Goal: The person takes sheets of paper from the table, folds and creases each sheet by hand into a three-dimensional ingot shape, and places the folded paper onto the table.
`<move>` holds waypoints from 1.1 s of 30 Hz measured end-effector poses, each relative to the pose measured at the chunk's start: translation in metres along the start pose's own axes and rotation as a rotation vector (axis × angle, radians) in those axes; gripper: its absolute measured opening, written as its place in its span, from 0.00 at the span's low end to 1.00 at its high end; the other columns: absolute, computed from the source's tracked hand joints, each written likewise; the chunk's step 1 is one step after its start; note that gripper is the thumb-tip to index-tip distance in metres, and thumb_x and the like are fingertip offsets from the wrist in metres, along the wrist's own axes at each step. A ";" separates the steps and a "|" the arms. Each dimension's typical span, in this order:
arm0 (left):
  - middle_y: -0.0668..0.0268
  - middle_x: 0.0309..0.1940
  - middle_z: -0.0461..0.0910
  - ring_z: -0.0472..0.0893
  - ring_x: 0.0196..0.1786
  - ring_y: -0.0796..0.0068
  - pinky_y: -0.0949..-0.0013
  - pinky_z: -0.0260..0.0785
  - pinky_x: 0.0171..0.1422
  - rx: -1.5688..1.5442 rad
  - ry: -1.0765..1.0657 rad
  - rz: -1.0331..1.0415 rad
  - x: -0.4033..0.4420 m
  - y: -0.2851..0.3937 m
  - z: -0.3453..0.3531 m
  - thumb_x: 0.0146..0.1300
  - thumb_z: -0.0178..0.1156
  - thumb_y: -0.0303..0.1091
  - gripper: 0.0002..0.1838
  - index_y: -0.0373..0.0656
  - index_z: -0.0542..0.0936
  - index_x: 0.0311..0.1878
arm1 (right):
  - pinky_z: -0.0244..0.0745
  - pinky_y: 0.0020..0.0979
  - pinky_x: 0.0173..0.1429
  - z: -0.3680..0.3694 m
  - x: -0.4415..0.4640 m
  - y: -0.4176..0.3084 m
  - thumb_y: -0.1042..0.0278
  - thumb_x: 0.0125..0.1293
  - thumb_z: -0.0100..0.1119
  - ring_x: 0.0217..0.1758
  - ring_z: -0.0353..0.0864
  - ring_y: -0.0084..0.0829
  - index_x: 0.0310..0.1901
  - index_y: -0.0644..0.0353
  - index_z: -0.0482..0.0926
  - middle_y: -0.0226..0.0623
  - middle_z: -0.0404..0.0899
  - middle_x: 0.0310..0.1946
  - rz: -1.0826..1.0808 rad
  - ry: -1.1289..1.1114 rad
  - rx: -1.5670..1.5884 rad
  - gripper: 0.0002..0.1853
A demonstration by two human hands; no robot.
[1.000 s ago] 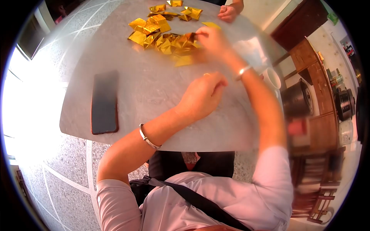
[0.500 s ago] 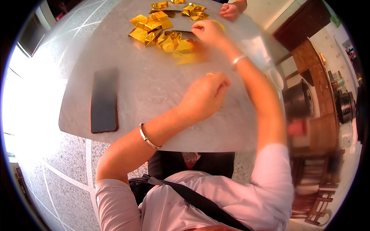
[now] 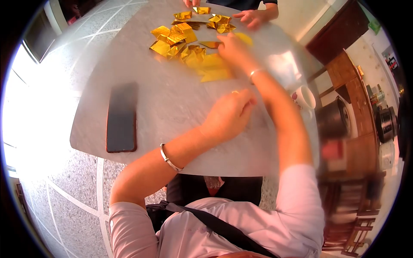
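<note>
Several folded gold foil pieces (image 3: pixel 174 38) lie in a loose pile on the grey table (image 3: pixel 172 99). My right hand (image 3: pixel 232 48) is at the pile's right side, its fingers at the end of a thin gold piece (image 3: pixel 210 44). A flat yellow-gold sheet (image 3: pixel 215 69) lies just below that hand. Over the middle of the table, my left hand (image 3: pixel 230 114) is closed, with a ring on one finger; what it holds, if anything, is hidden. More gold pieces (image 3: pixel 221 23) lie beyond my right hand.
Across the table another person's hands (image 3: pixel 254 18) are near the far gold pieces. A black phone (image 3: pixel 122 118) lies at the left. A white cup (image 3: pixel 304 97) stands at the right edge. Beyond it are a dark pot (image 3: pixel 333 118) and a wooden cabinet (image 3: pixel 357 86).
My right hand has shifted slightly down from the far pieces. The other person's hand has opened, and a second one has appeared at the far edge. The view has shifted a little.
</note>
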State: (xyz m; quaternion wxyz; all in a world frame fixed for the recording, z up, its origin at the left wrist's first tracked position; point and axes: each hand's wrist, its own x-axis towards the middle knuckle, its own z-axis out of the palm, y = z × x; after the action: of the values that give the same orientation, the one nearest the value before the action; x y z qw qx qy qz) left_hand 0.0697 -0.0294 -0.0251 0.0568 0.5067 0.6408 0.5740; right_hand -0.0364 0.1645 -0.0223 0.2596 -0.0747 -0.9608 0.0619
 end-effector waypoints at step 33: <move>0.55 0.31 0.76 0.78 0.36 0.55 0.58 0.71 0.37 0.327 -0.226 -0.005 -0.012 0.016 0.007 0.53 0.53 0.24 0.11 0.39 0.70 0.41 | 0.72 0.42 0.49 -0.029 -0.021 -0.129 0.44 0.53 0.56 0.51 0.72 0.44 0.58 0.51 0.66 0.46 0.67 0.47 -0.434 -0.325 0.072 0.32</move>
State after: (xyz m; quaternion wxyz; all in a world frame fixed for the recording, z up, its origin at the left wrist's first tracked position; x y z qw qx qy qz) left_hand 0.0889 -0.0364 -0.0211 0.0468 0.5686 0.7164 0.4015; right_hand -0.0180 0.0370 0.0129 0.1114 0.1532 -0.9806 0.0499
